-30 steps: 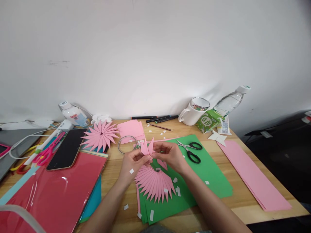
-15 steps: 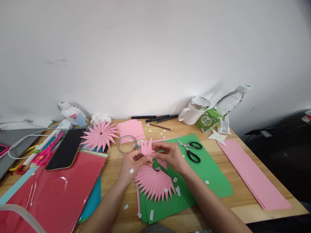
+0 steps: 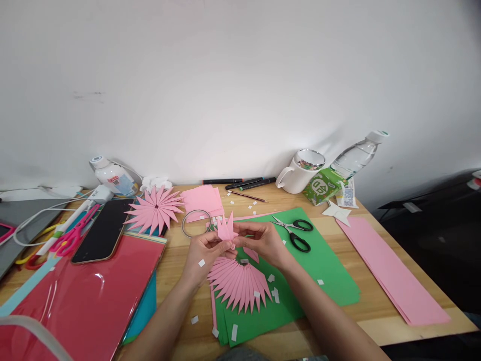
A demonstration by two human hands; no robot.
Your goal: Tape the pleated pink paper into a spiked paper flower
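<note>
Between my two hands is a small piece of folded pink paper (image 3: 226,228) with several upright points. My left hand (image 3: 205,253) pinches it from the left, a white paper scrap (image 3: 202,262) stuck near the wrist. From the right, the fingers and thumb of my right hand (image 3: 263,240) close on its lower edge. Just below lies a fan of pointed pink paper folds (image 3: 242,288) on green paper sheets (image 3: 319,271). Black-handled scissors (image 3: 295,233) rest on the green sheets, right of my right hand. A tape roll (image 3: 196,223) lies behind my left hand.
A finished-looking pink paper star (image 3: 156,206) sits back left, near a phone (image 3: 100,230) and a red folder (image 3: 93,291). Along the wall are pens (image 3: 259,183), a mug (image 3: 298,170) and a leaning bottle (image 3: 356,156). Pink strips (image 3: 394,271) lie at right.
Both hands have barely moved. The folded pink paper between them has shifted very slightly; everything else lies as before.
</note>
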